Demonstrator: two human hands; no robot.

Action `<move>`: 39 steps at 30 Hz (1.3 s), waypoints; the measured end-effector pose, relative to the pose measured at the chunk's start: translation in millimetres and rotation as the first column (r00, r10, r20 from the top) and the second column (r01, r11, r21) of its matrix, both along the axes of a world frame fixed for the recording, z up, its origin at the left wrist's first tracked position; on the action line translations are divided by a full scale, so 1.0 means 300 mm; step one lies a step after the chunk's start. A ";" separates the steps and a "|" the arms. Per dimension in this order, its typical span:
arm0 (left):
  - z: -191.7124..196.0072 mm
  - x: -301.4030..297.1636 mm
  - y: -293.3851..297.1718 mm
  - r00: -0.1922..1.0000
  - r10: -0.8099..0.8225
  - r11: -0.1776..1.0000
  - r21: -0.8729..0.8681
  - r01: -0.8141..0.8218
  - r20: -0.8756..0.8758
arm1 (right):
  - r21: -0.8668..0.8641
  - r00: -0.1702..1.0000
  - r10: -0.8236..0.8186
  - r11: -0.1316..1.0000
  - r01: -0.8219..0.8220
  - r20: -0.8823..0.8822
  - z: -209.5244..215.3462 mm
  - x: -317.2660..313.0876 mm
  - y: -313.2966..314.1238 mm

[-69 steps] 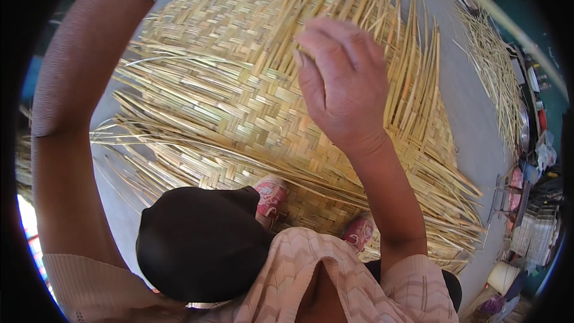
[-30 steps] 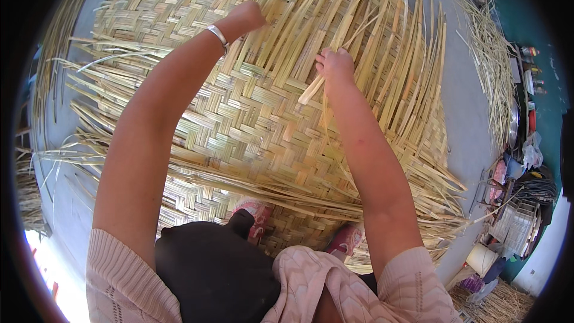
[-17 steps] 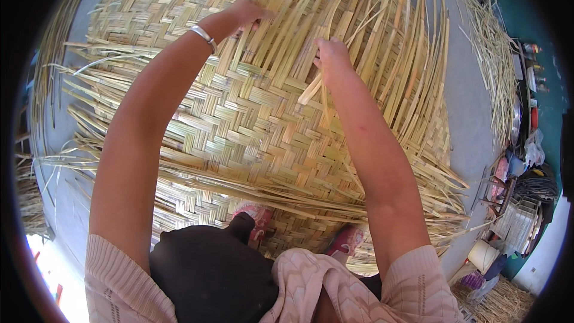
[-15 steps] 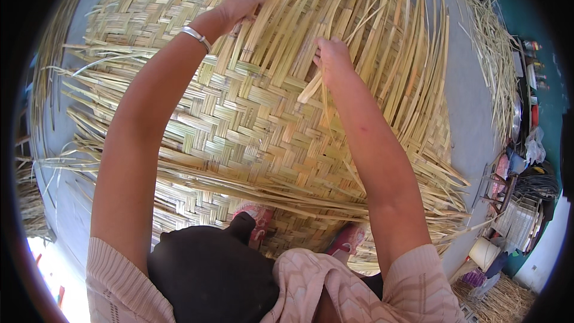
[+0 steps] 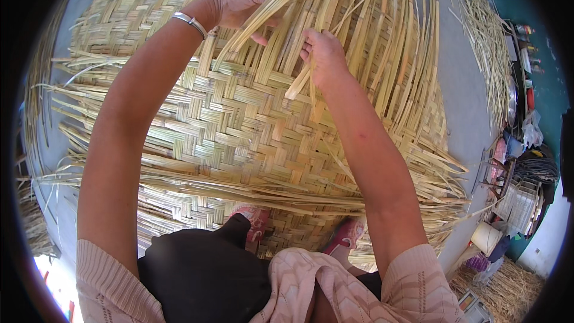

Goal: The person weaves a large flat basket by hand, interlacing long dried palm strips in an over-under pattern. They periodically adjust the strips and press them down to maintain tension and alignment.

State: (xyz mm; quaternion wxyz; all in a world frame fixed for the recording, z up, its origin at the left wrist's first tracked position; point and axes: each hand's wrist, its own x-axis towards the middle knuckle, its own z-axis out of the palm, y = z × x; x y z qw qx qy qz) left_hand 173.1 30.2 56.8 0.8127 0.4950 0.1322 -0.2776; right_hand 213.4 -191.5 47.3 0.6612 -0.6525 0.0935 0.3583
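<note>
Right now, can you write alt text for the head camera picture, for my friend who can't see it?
Two bare hands work loose pale strips at the far edge of a big woven mat: the left hand lifts a bunch, the right hand pinches a few. A silver bracelet circles the left wrist.

Few packages, no signs or screens, all at the floor's right edge.
Small bottles or cans (image 5: pixel 525 30), red and green, stand in a row at the upper right edge; too small to tell labels. A crumpled pale plastic bag (image 5: pixel 530 131) lies below them. A white cylindrical roll or tub (image 5: pixel 485 237) sits near the lower right corner, beside a purple wrapped bundle (image 5: pixel 478 261).
</note>
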 end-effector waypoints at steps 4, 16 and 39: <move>0.003 0.028 -0.030 0.999 -0.042 0.988 0.147 0.044 -0.018 | 0.023 1.000 -0.014 1.000 0.013 0.007 0.028 -0.015 -0.007; -0.008 0.077 -0.115 0.989 -0.131 0.871 0.468 0.148 -0.069 | 0.087 0.995 -0.087 0.993 0.083 0.040 0.072 -0.051 -0.031; -0.024 0.043 -0.089 0.960 0.214 0.951 0.188 -0.247 0.182 | -0.330 0.748 0.279 0.940 -0.085 0.603 -0.131 -0.146 -0.063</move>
